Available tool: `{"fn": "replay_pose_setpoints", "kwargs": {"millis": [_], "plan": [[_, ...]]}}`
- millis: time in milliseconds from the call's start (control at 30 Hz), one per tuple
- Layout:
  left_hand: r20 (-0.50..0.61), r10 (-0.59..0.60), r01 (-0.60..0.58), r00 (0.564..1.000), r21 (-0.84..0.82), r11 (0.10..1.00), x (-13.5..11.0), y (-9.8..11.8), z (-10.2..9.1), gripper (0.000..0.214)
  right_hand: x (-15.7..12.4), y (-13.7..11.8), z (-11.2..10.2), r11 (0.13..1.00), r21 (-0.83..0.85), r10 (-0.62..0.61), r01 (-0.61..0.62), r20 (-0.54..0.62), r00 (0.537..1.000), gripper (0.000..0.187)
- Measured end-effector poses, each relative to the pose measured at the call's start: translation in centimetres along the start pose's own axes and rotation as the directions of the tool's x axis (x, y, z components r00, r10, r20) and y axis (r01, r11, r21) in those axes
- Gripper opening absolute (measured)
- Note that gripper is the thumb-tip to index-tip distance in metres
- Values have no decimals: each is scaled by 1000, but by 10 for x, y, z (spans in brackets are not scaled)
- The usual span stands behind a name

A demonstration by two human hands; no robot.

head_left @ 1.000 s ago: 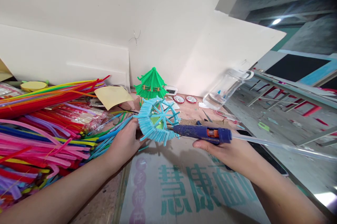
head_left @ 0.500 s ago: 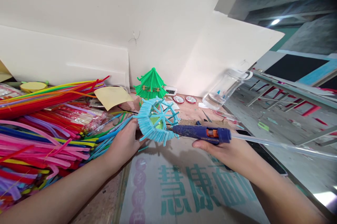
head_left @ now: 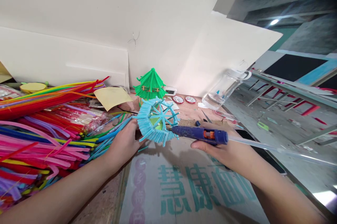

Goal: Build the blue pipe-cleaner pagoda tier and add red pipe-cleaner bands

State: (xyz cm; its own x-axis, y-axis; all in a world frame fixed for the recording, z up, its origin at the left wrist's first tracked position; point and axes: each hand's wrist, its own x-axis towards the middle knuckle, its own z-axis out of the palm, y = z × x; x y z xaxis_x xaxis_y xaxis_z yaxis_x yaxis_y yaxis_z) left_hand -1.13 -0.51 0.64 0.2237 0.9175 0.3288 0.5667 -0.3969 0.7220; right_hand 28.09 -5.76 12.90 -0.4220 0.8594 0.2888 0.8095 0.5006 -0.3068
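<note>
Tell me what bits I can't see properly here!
In the head view:
Left hand: fingertips mostly hidden behind the blue craft.
Glue gun: handle mostly hidden by the right hand.
Green craft: bottom hidden behind the blue craft.
Glue stick: far end cut off by the right edge.
Red-rimmed discs: markings too small to read.

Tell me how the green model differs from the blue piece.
The green model rises to a point; the blue piece is a fringed ring with spokes. The green model sits untouched farther back, while the left hand grips the blue piece. Both look built from fuzzy strips set side by side.
</note>
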Motion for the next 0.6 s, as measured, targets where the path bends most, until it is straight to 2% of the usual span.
{"fn": "replay_pose_setpoints", "kwargs": {"millis": [167,300,433,600], "plan": [[2,-7,7,1000,5,1000,1,2,-1,33,-4,4,-2,999,-30,-46,44,-42,998,33],[-5,14,-14,1000,-14,1000,1,1,0,34,-2,2,-1,997,57,-43,45,-32,999,32],[-3,-1,1,1000,-8,1000,0,2,-1,34,1,-1,-6,976,211,45,-55,52,998,29],[-4,-17,18,1000,36,999,1,1,-1,37,6,8,-5,896,426,161,-129,-40,986,46]]}}
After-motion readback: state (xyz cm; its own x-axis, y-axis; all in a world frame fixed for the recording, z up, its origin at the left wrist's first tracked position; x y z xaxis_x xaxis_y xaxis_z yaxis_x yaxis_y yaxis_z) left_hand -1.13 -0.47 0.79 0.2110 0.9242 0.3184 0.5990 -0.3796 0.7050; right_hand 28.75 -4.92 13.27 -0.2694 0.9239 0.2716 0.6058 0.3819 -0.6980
